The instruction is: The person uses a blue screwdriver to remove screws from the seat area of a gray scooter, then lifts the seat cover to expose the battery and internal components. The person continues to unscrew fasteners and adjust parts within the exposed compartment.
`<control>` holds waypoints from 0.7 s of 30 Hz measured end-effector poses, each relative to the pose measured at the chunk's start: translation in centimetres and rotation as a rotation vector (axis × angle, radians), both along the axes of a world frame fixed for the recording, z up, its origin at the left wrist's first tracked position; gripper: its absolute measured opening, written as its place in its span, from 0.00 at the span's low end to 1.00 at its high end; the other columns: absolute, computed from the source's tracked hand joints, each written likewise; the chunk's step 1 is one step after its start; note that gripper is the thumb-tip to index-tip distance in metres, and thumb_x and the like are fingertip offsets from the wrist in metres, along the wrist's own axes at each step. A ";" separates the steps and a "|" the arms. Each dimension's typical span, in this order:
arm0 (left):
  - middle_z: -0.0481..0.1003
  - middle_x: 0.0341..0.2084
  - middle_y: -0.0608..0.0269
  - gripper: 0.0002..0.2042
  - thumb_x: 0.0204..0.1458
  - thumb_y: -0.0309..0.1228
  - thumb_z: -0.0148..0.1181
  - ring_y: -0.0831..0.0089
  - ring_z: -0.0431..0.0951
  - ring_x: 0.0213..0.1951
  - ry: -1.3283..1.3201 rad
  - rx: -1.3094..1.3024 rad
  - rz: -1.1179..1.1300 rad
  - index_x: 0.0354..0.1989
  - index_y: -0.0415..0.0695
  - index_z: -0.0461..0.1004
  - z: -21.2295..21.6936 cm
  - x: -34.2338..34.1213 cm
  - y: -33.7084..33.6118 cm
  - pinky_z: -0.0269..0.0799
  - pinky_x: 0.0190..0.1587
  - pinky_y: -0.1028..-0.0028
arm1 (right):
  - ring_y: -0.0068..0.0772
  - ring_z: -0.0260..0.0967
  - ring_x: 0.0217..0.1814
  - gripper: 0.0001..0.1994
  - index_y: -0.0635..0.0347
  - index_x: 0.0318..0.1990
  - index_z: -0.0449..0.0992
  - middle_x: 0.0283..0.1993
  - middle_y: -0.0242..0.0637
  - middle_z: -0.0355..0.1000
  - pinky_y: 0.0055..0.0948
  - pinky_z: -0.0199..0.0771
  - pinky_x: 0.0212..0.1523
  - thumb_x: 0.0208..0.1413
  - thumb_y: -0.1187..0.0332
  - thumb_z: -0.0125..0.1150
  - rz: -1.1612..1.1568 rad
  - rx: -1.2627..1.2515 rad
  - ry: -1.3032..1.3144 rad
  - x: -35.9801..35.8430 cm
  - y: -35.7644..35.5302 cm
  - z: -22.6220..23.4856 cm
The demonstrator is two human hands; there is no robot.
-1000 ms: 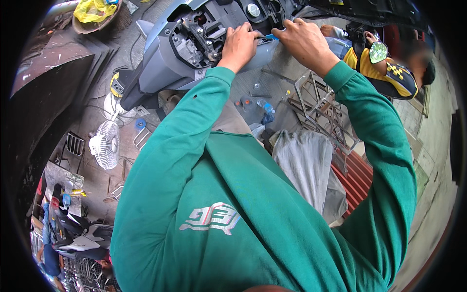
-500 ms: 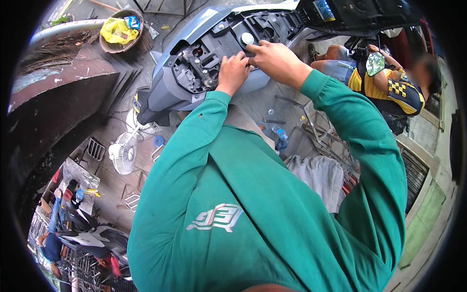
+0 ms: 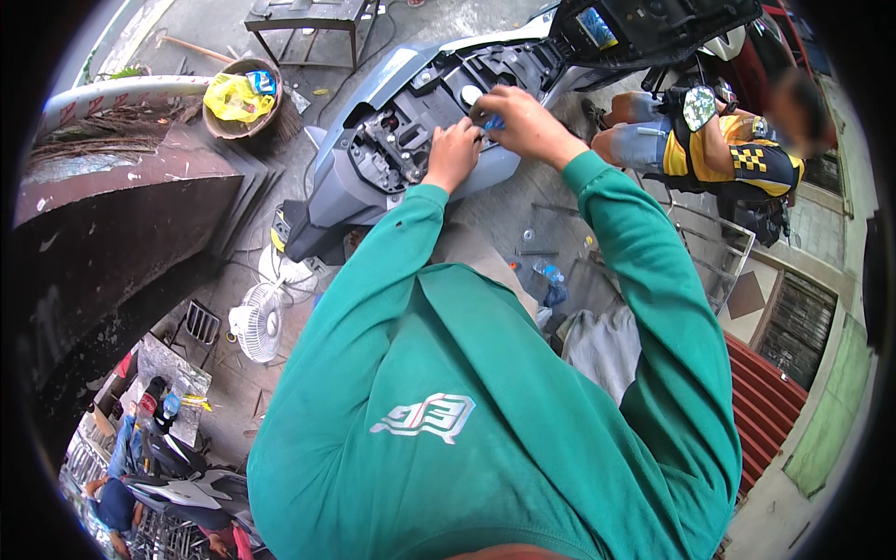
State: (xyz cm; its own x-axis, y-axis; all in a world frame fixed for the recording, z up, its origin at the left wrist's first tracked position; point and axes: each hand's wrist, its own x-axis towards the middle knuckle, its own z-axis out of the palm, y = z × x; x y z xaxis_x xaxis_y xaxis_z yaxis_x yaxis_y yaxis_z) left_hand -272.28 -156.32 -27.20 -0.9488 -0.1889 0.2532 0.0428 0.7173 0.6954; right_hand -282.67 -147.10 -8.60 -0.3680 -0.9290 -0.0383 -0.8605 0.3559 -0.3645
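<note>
A grey scooter (image 3: 327, 191) stands in front of me with its black seat (image 3: 681, 28) tipped up, baring the dark plastic body and parts beneath. Both of my hands are over its near side, close together. My right hand (image 3: 532, 129) is closed, with a small blue object (image 3: 495, 122) at its fingertips; its exact kind cannot be told. Just beside it, my left hand (image 3: 454, 157) has bent, closed fingers against the scooter's edge, and what they grip is hidden. A round white cap (image 3: 470, 94) sits by my right fingers.
A bin (image 3: 245, 131) with a yellow bag and a metal table (image 3: 308, 23) stand beyond the scooter. To the left is a white fan (image 3: 257, 322). A person in a yellow and black top (image 3: 719, 154) sits at right. Bottles (image 3: 548, 271) lie on the floor.
A blue object now shows at my right fingertips. My hands stay close together at the scooter's near edge. The whole view has shifted slightly, bringing the metal table into sight.
</note>
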 end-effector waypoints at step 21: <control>0.76 0.41 0.57 0.15 0.55 0.39 0.67 0.59 0.79 0.45 -0.207 -0.198 0.189 0.45 0.44 0.78 0.4 -0.6 3.1 0.69 0.47 0.58 | 0.61 0.76 0.47 0.13 0.64 0.43 0.72 0.42 0.53 0.71 0.50 0.79 0.46 0.48 0.76 0.63 0.315 0.061 -0.118 -1.8 0.8 1.3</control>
